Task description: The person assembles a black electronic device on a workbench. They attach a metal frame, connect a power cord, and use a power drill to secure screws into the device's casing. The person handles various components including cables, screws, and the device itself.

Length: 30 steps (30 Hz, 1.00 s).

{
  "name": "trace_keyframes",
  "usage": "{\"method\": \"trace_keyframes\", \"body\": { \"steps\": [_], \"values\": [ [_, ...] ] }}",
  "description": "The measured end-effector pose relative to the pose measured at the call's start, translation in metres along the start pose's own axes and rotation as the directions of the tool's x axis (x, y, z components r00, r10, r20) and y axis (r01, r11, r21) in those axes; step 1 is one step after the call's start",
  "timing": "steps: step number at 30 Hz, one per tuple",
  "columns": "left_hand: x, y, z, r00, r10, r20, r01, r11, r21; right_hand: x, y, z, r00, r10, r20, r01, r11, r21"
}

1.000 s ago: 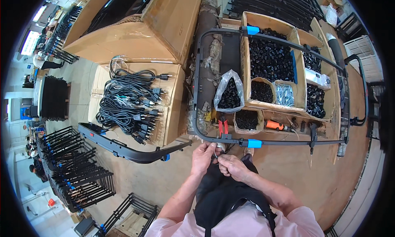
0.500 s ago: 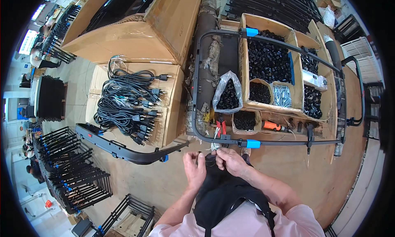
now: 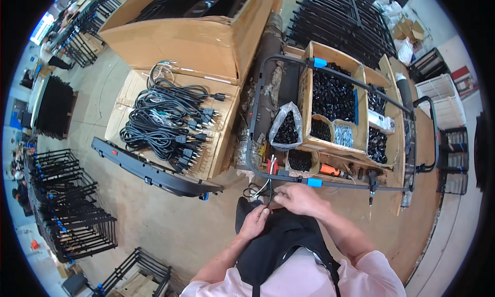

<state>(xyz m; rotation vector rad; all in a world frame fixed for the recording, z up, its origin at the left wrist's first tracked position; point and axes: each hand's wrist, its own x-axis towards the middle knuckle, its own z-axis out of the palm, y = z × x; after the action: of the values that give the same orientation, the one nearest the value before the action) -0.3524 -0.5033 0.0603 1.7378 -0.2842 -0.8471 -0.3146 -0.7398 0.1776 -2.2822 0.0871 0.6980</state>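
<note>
My left hand [image 3: 254,222] is closed on a thin black power cable, thumb on top, in front of my dark apron [image 3: 289,240]. Loose white and green wires [image 3: 268,188] fan up from it, with a dark loop beside them. Just right of the wires, my right hand [image 3: 303,200] has its fingers pinched together; whatever lies between them is hidden. Both hands are at the near rail of a black tubular frame [image 3: 340,185] with blue tape wraps. Red-handled pliers [image 3: 272,165] lie just beyond the wires.
Bundled black power cables [image 3: 167,116] lie on a cardboard box [image 3: 116,122] to the left, with a curved black panel [image 3: 149,171] before it. Inside the frame stands a wooden bin [image 3: 304,106] of small black parts and screws. An orange-handled tool [image 3: 330,169] lies near it.
Both hands have shifted lower and the white and green wires now show between them. The view has turned slightly.
</note>
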Motion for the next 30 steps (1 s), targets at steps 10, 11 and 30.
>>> {"method": "trace_keyframes", "body": {
  "steps": [10, 11, 30],
  "values": [
    [-0.008, -0.011, -0.001, 0.964, -0.061, -0.259, 0.036, 0.994, -0.101, 0.111, 0.043, -0.034, 0.972, 0.046, 0.231, -0.091, 0.977, 0.191],
    [-0.01, -0.004, -0.001, 0.967, -0.101, -0.234, 0.07, 0.988, -0.137, 0.116, 0.046, -0.027, 0.985, -0.011, 0.175, -0.048, 0.943, 0.329],
    [0.023, 0.019, 0.029, 0.933, -0.283, -0.224, 0.233, 0.946, -0.225, 0.139, 0.072, -0.05, 0.961, 0.208, -0.181, -0.011, 0.685, 0.729]
  ]
}}
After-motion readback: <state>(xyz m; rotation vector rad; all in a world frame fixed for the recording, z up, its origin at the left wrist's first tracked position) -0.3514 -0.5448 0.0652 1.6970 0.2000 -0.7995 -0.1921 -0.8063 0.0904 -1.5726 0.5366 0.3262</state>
